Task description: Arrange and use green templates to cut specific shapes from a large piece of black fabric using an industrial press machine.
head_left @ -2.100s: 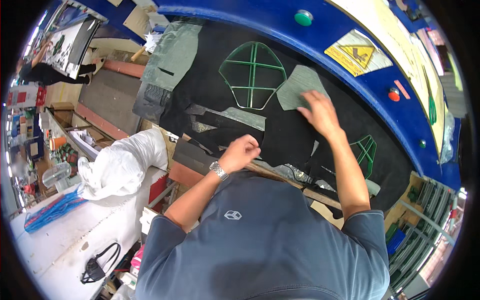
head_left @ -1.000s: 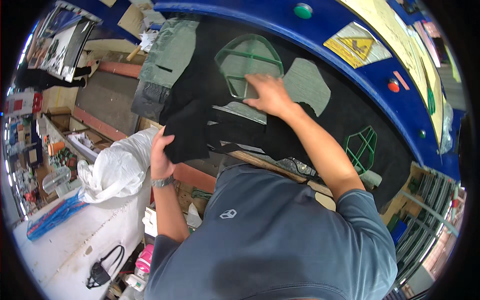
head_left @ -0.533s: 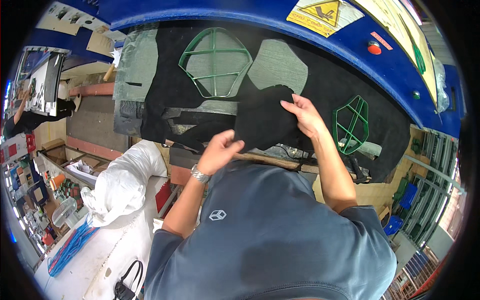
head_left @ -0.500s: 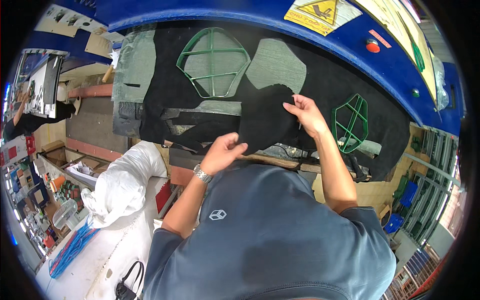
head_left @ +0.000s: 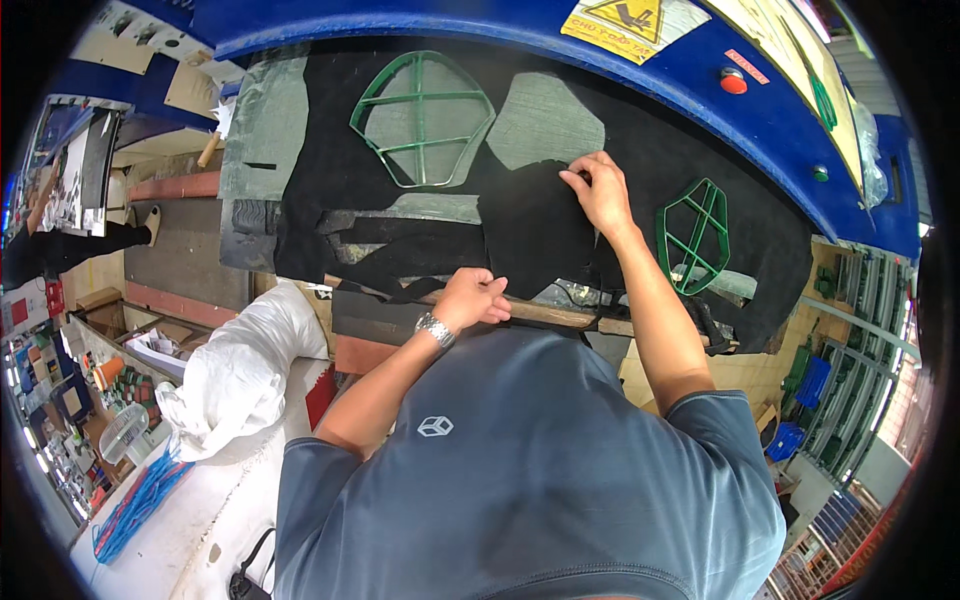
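Note:
A flap of black material (head_left: 540, 235) lies between my hands on the cutting bed. My right hand (head_left: 602, 196) is closed in a pinch at its far edge. Near the bed's front edge, my left hand (head_left: 470, 302) is closed, its fingers curled at the flap's near left corner; the exact grip is hidden. Beyond the hands, a large green cutting die (head_left: 421, 103) lies on the black sheet (head_left: 330, 150), around a grey-green opening. To its right is a second opening (head_left: 550, 120) of similar shape. A smaller green cutting die (head_left: 697, 240) lies to the right of my right arm.
A blue machine beam (head_left: 480, 30) with a red button (head_left: 734, 80) and a yellow warning sign (head_left: 628, 25) spans the far side. Black offcuts (head_left: 400, 245) lie left of the flap. A white sack (head_left: 245, 370) and blue cords (head_left: 140, 510) rest on the left surface.
The flap has been lowered and laid flatter. My right hand has moved away from me to its far edge; my left hand has come nearer and slightly right, and its fingers have closed more.

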### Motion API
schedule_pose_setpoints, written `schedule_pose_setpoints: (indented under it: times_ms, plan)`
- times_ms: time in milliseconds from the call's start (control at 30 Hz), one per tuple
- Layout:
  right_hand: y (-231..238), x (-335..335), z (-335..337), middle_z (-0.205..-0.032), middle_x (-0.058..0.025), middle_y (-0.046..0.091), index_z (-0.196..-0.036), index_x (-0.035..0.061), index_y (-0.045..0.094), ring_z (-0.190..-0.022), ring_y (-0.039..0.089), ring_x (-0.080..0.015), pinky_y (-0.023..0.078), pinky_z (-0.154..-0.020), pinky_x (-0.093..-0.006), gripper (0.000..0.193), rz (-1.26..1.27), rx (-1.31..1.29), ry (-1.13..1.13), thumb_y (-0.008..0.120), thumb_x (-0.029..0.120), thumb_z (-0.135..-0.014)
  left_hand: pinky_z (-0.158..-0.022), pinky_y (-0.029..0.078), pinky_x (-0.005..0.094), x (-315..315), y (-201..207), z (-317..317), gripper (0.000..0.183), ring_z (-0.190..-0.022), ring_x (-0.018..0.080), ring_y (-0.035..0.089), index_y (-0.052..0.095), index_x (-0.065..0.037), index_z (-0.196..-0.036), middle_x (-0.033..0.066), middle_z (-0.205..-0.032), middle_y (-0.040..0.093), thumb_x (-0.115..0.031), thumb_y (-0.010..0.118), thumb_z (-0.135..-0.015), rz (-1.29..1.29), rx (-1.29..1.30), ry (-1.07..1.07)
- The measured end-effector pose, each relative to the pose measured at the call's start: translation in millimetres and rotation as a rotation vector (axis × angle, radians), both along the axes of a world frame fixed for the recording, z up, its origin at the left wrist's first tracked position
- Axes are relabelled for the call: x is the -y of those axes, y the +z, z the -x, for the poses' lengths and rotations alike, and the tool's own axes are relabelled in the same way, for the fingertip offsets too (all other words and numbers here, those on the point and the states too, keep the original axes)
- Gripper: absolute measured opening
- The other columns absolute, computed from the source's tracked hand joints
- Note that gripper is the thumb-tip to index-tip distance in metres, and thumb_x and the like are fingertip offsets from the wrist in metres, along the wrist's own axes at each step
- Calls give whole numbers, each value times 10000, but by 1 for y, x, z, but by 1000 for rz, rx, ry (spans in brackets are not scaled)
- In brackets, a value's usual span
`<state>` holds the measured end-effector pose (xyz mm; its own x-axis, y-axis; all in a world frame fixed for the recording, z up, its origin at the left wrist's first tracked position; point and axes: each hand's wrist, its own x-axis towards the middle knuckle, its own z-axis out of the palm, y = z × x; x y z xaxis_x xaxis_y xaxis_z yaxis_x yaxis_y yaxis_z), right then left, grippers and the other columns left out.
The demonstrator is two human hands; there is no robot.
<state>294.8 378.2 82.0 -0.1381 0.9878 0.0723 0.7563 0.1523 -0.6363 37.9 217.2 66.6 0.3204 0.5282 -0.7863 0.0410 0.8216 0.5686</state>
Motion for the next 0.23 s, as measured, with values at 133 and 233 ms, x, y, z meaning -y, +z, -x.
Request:
schedule_pose_setpoints:
  times_ms: [133, 233]
  plan:
    - [4, -6, 5, -948, -152, 678, -922, 4, 741, -858, 698, -306, 559, -789, -404, 169, 61, 15, -34, 817, 149, -880, -626, 635, 317, 0, -4, -1, 323, -784, 270, 792, 627, 33, -1025, 214, -945, 772, -283, 604, -1089, -25, -7, 16]
    - [7, -6, 10, -940, -155, 675, -974, 6, 737, -866, 698, -303, 560, -802, -405, 205, 83, 71, -31, 820, 169, -882, -624, 634, 315, 3, -4, 0, 316, -780, 277, 792, 647, 22, -1085, 210, -944, 774, -292, 609, -1087, -25, -31, 37]
